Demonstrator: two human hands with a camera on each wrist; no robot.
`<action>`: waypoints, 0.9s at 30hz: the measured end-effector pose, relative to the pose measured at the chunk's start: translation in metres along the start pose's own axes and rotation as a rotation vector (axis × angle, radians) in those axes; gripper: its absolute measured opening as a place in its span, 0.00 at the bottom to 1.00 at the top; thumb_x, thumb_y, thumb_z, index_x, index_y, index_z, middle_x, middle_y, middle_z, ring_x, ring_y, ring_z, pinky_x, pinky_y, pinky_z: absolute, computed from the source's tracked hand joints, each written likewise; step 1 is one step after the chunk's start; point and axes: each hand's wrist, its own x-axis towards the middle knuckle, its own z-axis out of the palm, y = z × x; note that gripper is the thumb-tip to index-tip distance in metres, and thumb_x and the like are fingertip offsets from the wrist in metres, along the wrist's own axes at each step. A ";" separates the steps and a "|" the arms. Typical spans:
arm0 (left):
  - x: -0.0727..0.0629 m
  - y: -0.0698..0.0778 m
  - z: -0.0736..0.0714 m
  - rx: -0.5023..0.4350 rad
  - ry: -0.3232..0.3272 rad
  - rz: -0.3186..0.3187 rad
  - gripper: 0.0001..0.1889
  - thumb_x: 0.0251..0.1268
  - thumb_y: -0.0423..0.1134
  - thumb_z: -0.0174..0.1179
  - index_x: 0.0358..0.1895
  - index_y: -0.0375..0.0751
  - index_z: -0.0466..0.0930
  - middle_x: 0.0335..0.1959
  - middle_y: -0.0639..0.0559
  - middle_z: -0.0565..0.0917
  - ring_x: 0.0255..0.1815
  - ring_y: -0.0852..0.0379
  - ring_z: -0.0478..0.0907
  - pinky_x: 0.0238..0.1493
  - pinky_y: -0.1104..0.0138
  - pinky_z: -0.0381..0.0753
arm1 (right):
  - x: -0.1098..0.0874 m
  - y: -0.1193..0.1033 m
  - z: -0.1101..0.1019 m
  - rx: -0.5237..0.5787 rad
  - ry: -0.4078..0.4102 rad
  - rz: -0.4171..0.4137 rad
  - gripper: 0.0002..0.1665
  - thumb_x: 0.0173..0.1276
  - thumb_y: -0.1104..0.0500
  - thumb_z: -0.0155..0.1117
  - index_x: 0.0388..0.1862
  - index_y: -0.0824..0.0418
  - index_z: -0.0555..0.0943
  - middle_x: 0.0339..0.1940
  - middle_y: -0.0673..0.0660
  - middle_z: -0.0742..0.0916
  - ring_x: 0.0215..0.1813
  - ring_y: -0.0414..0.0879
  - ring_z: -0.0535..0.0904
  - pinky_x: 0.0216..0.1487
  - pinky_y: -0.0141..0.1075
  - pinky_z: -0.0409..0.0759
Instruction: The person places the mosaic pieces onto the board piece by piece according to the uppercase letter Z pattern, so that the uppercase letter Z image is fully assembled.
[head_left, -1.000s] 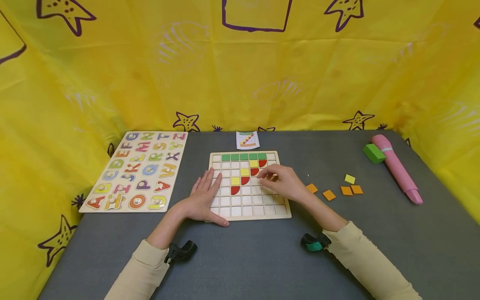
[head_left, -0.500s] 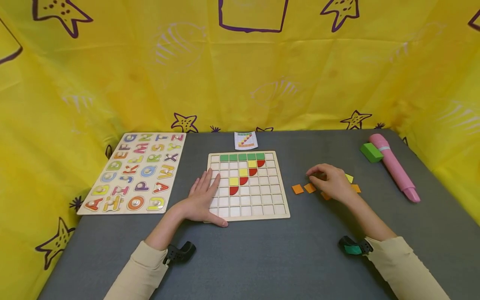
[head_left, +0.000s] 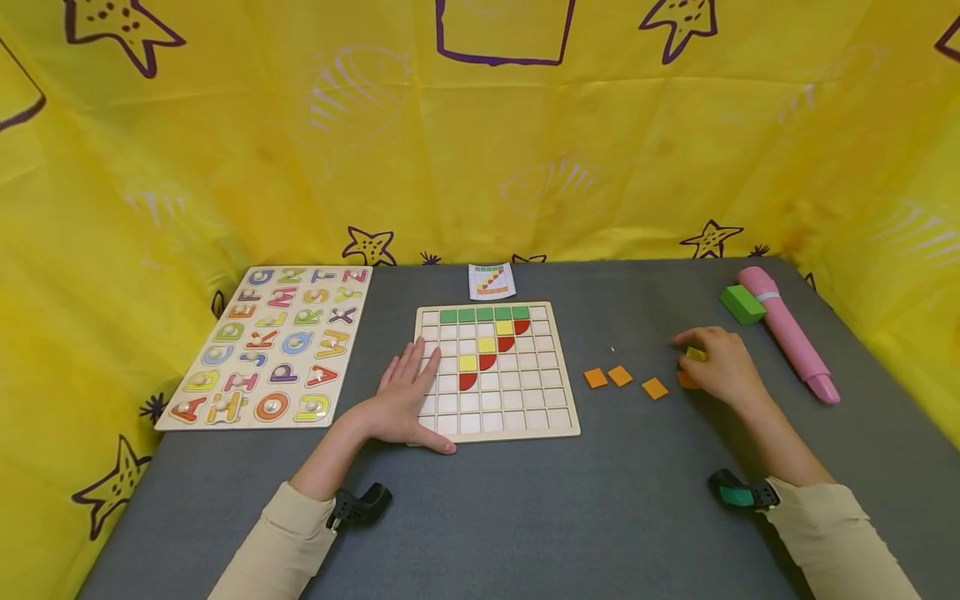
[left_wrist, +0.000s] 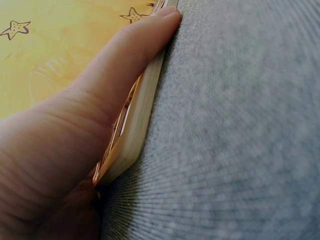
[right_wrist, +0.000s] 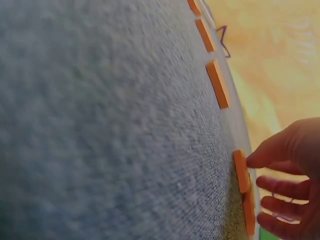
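Note:
My left hand [head_left: 408, 398], fingers spread, rests on the left edge of a wooden grid board [head_left: 517, 425]; its thumb lies along the near edge. On the board are a row of green square tiles [head_left: 485, 314], a stair of yellow square tiles [head_left: 487, 344] and red quarter-round tiles [head_left: 487, 362]. My right hand [head_left: 720, 362] is over a loose yellow tile [head_left: 696, 354] and an orange tile [head_left: 687, 381]. In the right wrist view its thumb is at an orange tile [right_wrist: 241, 171], with the other fingers apart from it. Another orange tile [right_wrist: 249, 215] lies beside that one.
Loose orange tiles [head_left: 619, 376] lie right of the board. A small pattern card [head_left: 492, 282] sits behind it. An alphabet puzzle [head_left: 283, 340] is at left. At the far right lie a green block [head_left: 742, 305] and a thick pink marker-shaped object [head_left: 795, 337].
My right hand has moved right from over the board, past the orange tiles, to the yellow tile. Another orange tile now shows at the left end of the loose ones. My left hand stays put.

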 end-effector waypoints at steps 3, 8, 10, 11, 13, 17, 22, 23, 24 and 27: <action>0.000 0.000 0.000 0.003 -0.002 -0.003 0.73 0.37 0.70 0.72 0.78 0.34 0.35 0.77 0.33 0.29 0.77 0.38 0.24 0.72 0.43 0.32 | 0.001 0.002 -0.001 0.003 -0.028 -0.004 0.15 0.60 0.68 0.62 0.46 0.71 0.81 0.49 0.76 0.80 0.52 0.70 0.72 0.53 0.63 0.65; 0.000 0.000 0.000 0.004 -0.007 -0.007 0.73 0.37 0.70 0.72 0.78 0.34 0.35 0.77 0.33 0.28 0.77 0.38 0.24 0.72 0.44 0.32 | 0.005 -0.005 0.003 0.056 -0.076 -0.014 0.17 0.63 0.63 0.68 0.49 0.69 0.80 0.47 0.71 0.81 0.49 0.65 0.78 0.51 0.58 0.73; -0.001 0.000 0.000 -0.002 -0.004 -0.003 0.73 0.37 0.70 0.72 0.78 0.34 0.35 0.77 0.33 0.29 0.77 0.39 0.23 0.72 0.44 0.32 | 0.006 -0.009 0.003 0.076 -0.099 -0.001 0.19 0.64 0.61 0.69 0.51 0.69 0.80 0.46 0.69 0.82 0.47 0.63 0.80 0.47 0.53 0.78; -0.001 0.000 0.000 -0.005 -0.003 -0.001 0.73 0.38 0.70 0.72 0.78 0.34 0.35 0.77 0.33 0.29 0.77 0.39 0.23 0.72 0.43 0.32 | 0.006 -0.011 0.003 0.083 -0.108 0.004 0.20 0.64 0.61 0.69 0.52 0.69 0.80 0.46 0.69 0.82 0.47 0.63 0.81 0.45 0.50 0.79; -0.001 0.000 -0.001 -0.010 -0.001 0.002 0.73 0.38 0.69 0.72 0.78 0.33 0.35 0.77 0.33 0.29 0.77 0.39 0.23 0.72 0.43 0.31 | 0.007 -0.012 0.003 0.078 -0.116 0.002 0.19 0.63 0.62 0.69 0.52 0.68 0.80 0.45 0.68 0.83 0.47 0.62 0.81 0.42 0.45 0.79; -0.002 0.000 -0.002 -0.018 -0.004 0.002 0.72 0.38 0.68 0.73 0.78 0.33 0.35 0.77 0.34 0.29 0.77 0.39 0.23 0.72 0.43 0.31 | 0.009 -0.012 0.004 0.073 -0.119 -0.024 0.20 0.63 0.64 0.68 0.53 0.67 0.80 0.44 0.66 0.84 0.45 0.61 0.80 0.43 0.47 0.77; -0.001 0.000 -0.001 -0.022 -0.009 0.000 0.72 0.39 0.68 0.73 0.78 0.34 0.35 0.77 0.34 0.29 0.77 0.39 0.23 0.72 0.44 0.31 | 0.012 -0.011 0.007 0.082 -0.106 -0.056 0.18 0.62 0.66 0.67 0.51 0.67 0.80 0.39 0.64 0.83 0.37 0.55 0.80 0.37 0.46 0.77; -0.001 0.000 -0.001 -0.025 -0.008 0.002 0.72 0.39 0.68 0.73 0.78 0.34 0.35 0.77 0.34 0.29 0.77 0.39 0.23 0.72 0.43 0.31 | 0.013 -0.011 0.008 0.087 -0.107 -0.061 0.17 0.62 0.66 0.67 0.51 0.67 0.81 0.38 0.63 0.83 0.34 0.53 0.80 0.33 0.43 0.78; -0.001 0.000 -0.001 -0.027 -0.010 0.003 0.72 0.39 0.69 0.72 0.78 0.34 0.35 0.77 0.34 0.29 0.77 0.39 0.23 0.72 0.44 0.31 | 0.013 -0.011 0.008 0.087 -0.107 -0.061 0.17 0.62 0.66 0.67 0.50 0.67 0.81 0.36 0.62 0.83 0.31 0.51 0.79 0.29 0.40 0.77; -0.002 -0.001 -0.002 -0.052 -0.004 0.015 0.72 0.39 0.69 0.73 0.78 0.34 0.36 0.77 0.35 0.29 0.77 0.40 0.23 0.72 0.44 0.31 | 0.014 -0.016 0.011 0.087 -0.101 -0.078 0.16 0.62 0.65 0.69 0.49 0.67 0.81 0.34 0.60 0.83 0.28 0.47 0.77 0.26 0.37 0.75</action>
